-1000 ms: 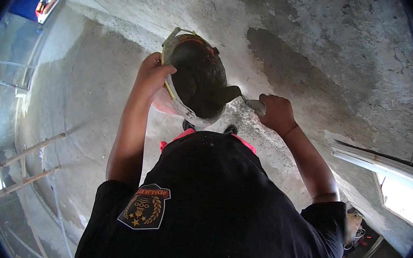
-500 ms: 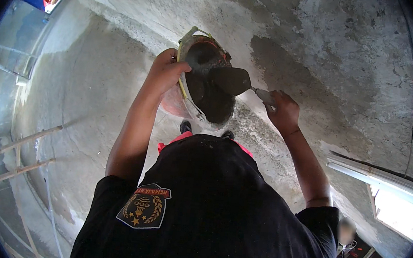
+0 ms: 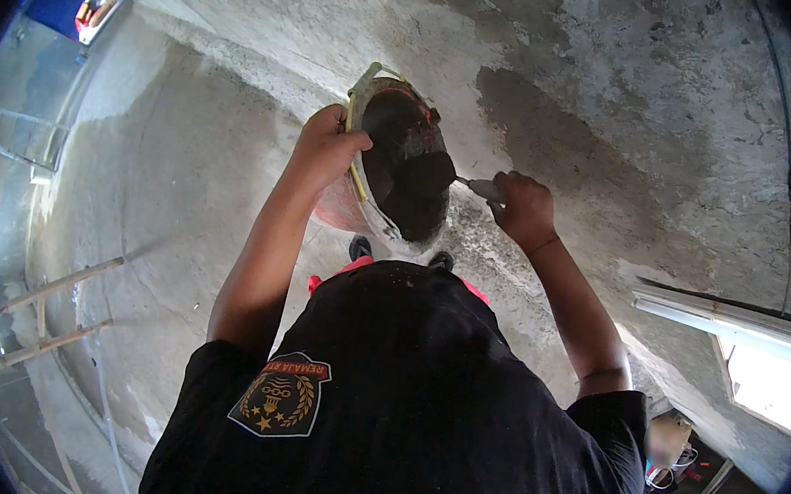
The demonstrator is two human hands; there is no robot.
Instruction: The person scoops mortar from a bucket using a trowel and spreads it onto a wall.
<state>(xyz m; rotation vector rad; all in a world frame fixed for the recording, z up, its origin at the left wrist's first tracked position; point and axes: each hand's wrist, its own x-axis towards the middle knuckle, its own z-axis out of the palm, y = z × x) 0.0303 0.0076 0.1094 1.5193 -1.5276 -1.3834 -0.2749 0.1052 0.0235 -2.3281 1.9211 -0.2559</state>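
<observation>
We had left hand (image 3: 327,150) fingers clamped on the mortar pan (image 3: 403,167) rim, right hand (image 3: 518,206) fist-gripping the trowel (image 3: 440,177), blade pointing left into the pan.

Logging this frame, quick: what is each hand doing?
Left hand: closed on the bucket rim.
Right hand: closed on the trowel handle.

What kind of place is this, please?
Probably a building site, indoors. The wall is rough grey plaster, partly damp. The left hand holds a bucket of dark mortar, the right hand a trowel. Wooden poles stand below.
</observation>
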